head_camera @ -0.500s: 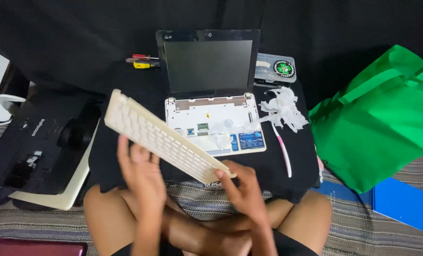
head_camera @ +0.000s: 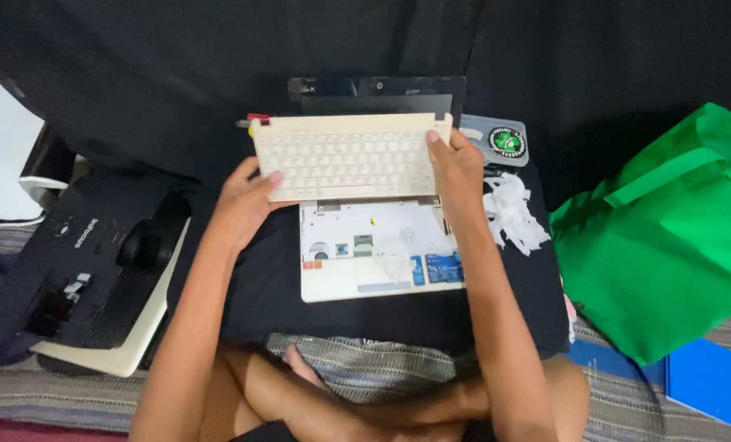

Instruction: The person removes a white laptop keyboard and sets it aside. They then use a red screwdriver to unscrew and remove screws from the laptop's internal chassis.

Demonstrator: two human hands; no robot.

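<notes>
The left hand (head_camera: 242,200) holds the left edge of a white keyboard (head_camera: 345,166), thumb on top, its grip pinching the panel. The right hand (head_camera: 457,172) has its grip pinching the right edge in the same way. The keyboard is held flat over the back part of a small white laptop base (head_camera: 365,254), just in front of the dark screen (head_camera: 377,96). The base lies on a black cloth (head_camera: 259,278) over the person's lap. Free room stays at the front of the base. Crumpled white paper (head_camera: 509,209) lies just beside the right edge. A green bag (head_camera: 668,237) stands well apart at right; I cannot tell what is in it. A black device (head_camera: 87,270) lies at left.
</notes>
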